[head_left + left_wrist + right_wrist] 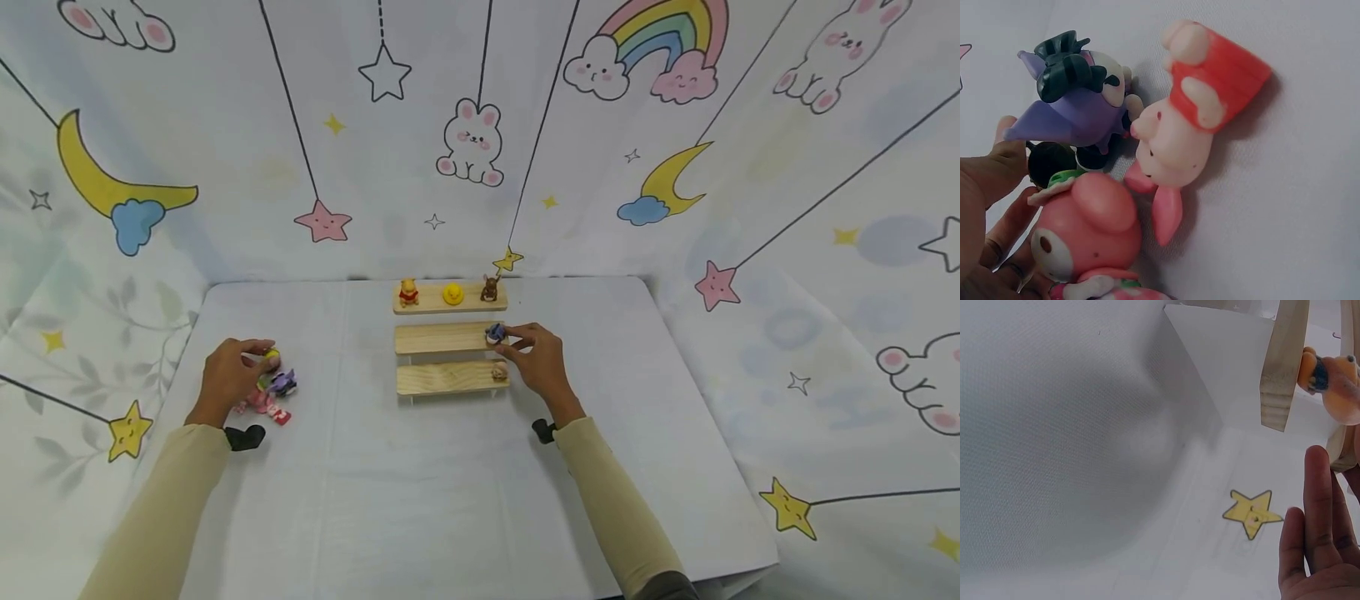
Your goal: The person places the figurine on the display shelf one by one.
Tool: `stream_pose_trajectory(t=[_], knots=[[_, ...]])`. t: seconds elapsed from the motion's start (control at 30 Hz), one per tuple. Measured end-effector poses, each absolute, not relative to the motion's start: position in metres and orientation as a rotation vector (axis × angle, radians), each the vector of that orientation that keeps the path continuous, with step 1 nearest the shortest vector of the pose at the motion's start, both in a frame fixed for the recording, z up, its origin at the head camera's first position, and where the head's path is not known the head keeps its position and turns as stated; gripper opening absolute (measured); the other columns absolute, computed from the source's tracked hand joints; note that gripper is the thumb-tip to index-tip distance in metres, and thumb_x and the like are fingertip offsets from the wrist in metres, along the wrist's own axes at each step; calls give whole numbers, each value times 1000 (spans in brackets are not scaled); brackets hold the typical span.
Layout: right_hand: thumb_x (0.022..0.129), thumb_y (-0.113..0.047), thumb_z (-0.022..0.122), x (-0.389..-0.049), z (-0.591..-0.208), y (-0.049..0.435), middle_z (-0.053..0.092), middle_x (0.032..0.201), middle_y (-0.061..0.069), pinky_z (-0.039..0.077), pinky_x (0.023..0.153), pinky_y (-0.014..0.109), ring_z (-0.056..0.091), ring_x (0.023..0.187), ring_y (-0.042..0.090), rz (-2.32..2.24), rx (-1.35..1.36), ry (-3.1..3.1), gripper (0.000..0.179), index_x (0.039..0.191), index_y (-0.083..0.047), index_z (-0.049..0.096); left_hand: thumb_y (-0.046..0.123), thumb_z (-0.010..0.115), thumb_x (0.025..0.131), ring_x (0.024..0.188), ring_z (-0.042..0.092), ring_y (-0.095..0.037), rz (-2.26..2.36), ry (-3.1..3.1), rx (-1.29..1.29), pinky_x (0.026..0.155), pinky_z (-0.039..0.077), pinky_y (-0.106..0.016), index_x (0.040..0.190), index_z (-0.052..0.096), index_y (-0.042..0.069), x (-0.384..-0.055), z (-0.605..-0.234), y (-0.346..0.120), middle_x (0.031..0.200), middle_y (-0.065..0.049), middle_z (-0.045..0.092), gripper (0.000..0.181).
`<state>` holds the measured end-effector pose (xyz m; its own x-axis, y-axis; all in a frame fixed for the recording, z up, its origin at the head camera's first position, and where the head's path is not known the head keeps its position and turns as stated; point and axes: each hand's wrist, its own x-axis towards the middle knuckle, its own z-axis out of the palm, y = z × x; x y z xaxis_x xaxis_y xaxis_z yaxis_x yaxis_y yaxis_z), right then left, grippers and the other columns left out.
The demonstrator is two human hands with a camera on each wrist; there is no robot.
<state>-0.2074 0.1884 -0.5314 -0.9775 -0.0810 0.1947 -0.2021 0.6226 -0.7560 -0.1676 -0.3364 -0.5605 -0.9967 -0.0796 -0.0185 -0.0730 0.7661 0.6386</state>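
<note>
At the left of the table my left hand (231, 377) pinches a small yellow toy figure (272, 357) between thumb and fingers. Just below it lie a purple figurine with a black bow (1079, 100), a pink piglet figurine in red (1179, 144) and a pink figurine with a green flower (1094, 228). My right hand (538, 358) holds a small dark-blue figurine (494, 333) at the right end of the middle wooden shelf (442, 338). An orange-tan figurine with a blue scarf (1335, 387) sits at the right end of the front shelf (450, 380).
On the back shelf (431, 307) stand a bear figurine in a red shirt (408, 292), a round yellow figure (453, 293) and a brown figurine (490, 289). A white cloth covers the table (390, 500). Cartoon-printed fabric (247, 167) hangs behind and at the sides.
</note>
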Motion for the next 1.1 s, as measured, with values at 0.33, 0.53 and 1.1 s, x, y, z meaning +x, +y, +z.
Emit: stream_pose_trajectory(t=[0.33, 0.53, 1.1], knots=[[89, -32, 86, -209, -531, 189, 74, 121, 5, 61, 90, 47, 75, 102, 28, 1296, 219, -2716, 44, 130, -20, 78, 25, 77, 99, 110, 62, -45, -1042, -2985, 147, 84, 51, -54, 144, 63, -1, -175, -566, -337, 127, -31, 60, 54], [89, -32, 86, -209, -532, 190, 74, 121, 4, 61, 90, 47, 76, 102, 27, 1283, 216, -2728, 44, 130, -20, 78, 25, 79, 97, 108, 60, -42, -1049, -3013, 167, 83, 48, -50, 138, 66, 2, -174, -566, -331, 125, -28, 67, 49], [88, -33, 87, -208, -532, 188, 74, 121, 4, 61, 89, 47, 75, 101, 25, 1282, 204, -2730, 44, 130, -21, 78, 20, 63, 106, 116, 56, -44, -1094, -2864, 214, 91, 45, -54, 147, 55, -3, -180, -558, -313, 130, -28, 60, 47]])
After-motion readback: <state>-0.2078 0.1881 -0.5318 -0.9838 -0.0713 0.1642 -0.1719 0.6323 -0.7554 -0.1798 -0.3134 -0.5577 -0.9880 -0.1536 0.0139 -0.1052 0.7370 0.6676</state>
